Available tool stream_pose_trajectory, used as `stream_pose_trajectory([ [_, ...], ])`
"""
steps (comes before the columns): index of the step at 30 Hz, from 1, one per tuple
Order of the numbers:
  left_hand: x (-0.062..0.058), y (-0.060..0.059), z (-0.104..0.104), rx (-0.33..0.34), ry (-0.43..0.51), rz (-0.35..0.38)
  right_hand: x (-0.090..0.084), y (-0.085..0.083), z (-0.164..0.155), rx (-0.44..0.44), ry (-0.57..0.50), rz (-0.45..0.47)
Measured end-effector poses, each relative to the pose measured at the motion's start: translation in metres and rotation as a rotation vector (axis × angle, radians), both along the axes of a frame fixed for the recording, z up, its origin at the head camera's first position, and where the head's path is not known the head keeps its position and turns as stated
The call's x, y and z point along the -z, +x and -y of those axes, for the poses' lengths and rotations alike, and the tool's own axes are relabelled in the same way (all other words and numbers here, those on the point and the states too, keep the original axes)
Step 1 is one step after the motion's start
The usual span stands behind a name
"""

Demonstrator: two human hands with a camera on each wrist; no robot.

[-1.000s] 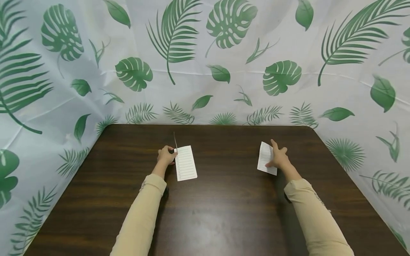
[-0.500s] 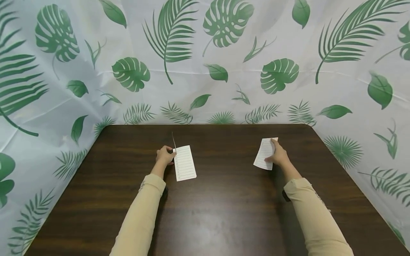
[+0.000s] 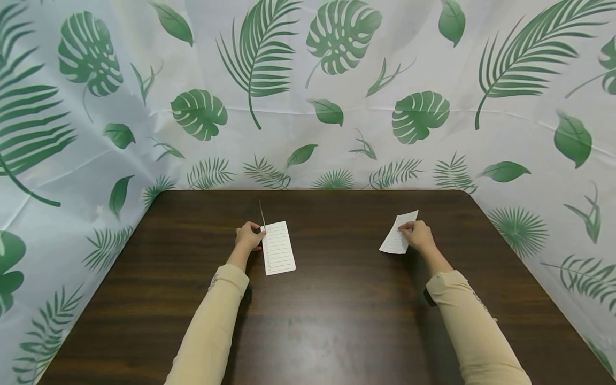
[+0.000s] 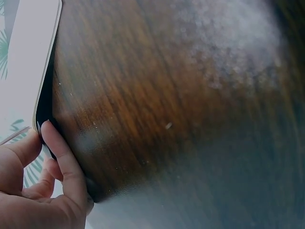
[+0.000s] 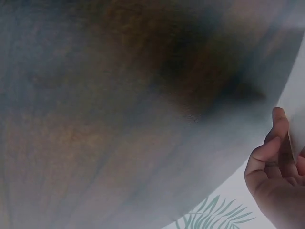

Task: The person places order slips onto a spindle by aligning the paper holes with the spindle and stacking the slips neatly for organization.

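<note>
At the left of the table, my left hand (image 3: pixel 247 237) pinches the left edge of a white lined notepad (image 3: pixel 280 254) between thumb and fingers. A thin brownish strip (image 3: pixel 262 213) rises from the pad's top left corner; I cannot tell what it is. In the left wrist view the pad (image 4: pixel 34 52) shows layered edges between my fingertips (image 4: pixel 50 129). Over the table's right side, my right hand (image 3: pixel 417 235) pinches a loose sheet of lined paper (image 3: pixel 395 243), held tilted above the surface. In the right wrist view only part of the sheet (image 5: pixel 298 90) shows.
Both hands work over a dark brown wooden table (image 3: pixel 332 305) with rounded far corners. Behind it and along the sides hangs a white cloth (image 3: pixel 361 128) with green leaf prints. Light glares off the table's near middle.
The sheet in my right hand has turned, its lower end swinging left, and my fingers have gone from spread across it to pinching its right side. The left hand and notepad stay nearly still.
</note>
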State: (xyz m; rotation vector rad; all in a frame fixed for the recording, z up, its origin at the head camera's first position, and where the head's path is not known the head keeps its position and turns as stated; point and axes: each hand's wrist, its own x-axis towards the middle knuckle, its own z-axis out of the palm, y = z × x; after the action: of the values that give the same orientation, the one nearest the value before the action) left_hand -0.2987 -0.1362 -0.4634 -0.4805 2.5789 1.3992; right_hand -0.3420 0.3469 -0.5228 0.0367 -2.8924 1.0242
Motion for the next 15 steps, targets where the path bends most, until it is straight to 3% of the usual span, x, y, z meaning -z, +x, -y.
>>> stream_pose_trajectory([
  [2,-0.001,0.001,0.0,0.0,0.001,0.002,-0.03,0.02,0.021,0.026,0.026,-0.009],
  [4,-0.002,0.002,0.001,0.002,0.003,0.004,-0.067,0.045,0.048,0.082,0.079,0.055],
  [6,-0.002,0.002,0.001,0.003,0.007,0.008,-0.083,0.057,0.061,0.113,0.093,0.058],
  [15,0.004,-0.001,0.002,0.001,0.029,-0.007,-0.091,0.06,0.07,0.18,0.023,0.126],
])
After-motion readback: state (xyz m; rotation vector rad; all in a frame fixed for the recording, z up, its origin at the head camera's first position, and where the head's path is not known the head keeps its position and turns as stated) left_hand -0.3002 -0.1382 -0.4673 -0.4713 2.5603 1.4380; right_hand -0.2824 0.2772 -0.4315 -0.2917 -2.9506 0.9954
